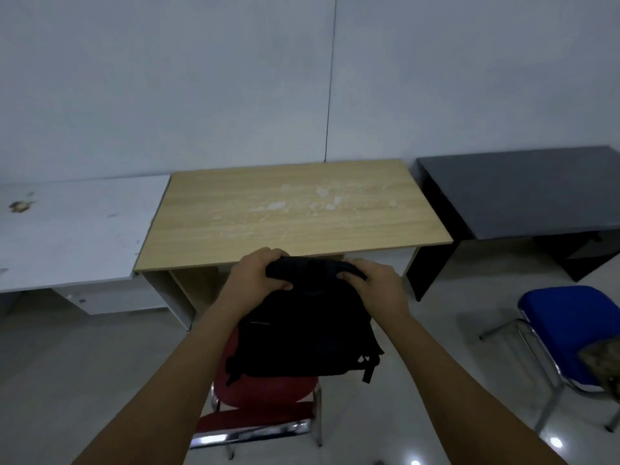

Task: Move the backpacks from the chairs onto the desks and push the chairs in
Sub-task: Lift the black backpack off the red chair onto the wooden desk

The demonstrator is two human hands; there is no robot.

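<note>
A black backpack (302, 333) is over the seat of a red chair (265, 394) just in front of me; whether it still rests on the seat I cannot tell. My left hand (258, 273) and my right hand (375, 283) both grip its top edge, one at each end. Straight beyond it stands a light wooden desk (292, 213) with pale stains on its top. To the right, a blue chair (570, 327) with chrome legs holds a brownish patterned bag (604, 364), cut off by the frame edge.
A white desk (73, 229) adjoins the wooden one on the left, and a dark grey desk (523, 189) stands on the right. All three are against a pale wall. The floor is glossy light tile. The red chair is pulled back from the wooden desk.
</note>
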